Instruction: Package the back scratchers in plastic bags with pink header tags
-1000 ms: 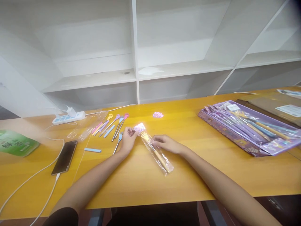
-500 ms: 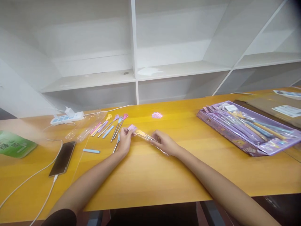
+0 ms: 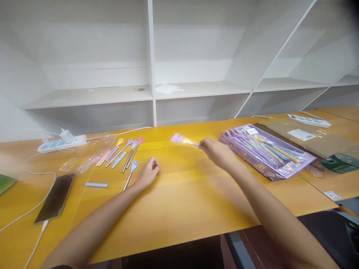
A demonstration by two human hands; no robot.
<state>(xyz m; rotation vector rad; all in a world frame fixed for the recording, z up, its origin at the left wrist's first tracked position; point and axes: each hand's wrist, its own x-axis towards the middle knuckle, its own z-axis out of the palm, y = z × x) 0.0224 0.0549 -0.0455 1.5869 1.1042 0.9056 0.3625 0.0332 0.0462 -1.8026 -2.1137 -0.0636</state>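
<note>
My right hand (image 3: 214, 149) is closed on the lower end of a packaged back scratcher (image 3: 188, 141), lifted over the table. Its yellow head and pink-purple card are smeared by motion, inside a clear sleeve. My left hand (image 3: 150, 171) rests on the table with curled fingers and nothing visible in them. Just left of it lies a blue-headed back scratcher (image 3: 135, 165) with a metal rod. Several more back scratchers (image 3: 130, 153) with yellow, purple, blue and pink heads lie further left, beside coloured handle tubes (image 3: 119, 160). One blue tube (image 3: 97, 185) lies apart.
At right, a purple display box (image 3: 297, 170) holds several packaged back scratchers. Behind it lies a cardboard box (image 3: 316, 138). A phone (image 3: 54, 198) on a charging cable, a power strip (image 3: 63, 144) and clear plastic sleeves (image 3: 92, 155) are on the left.
My right hand has moved right and up, carrying the packaged back scratcher. The left hand has let go of its card end. The view has turned to the right.
</note>
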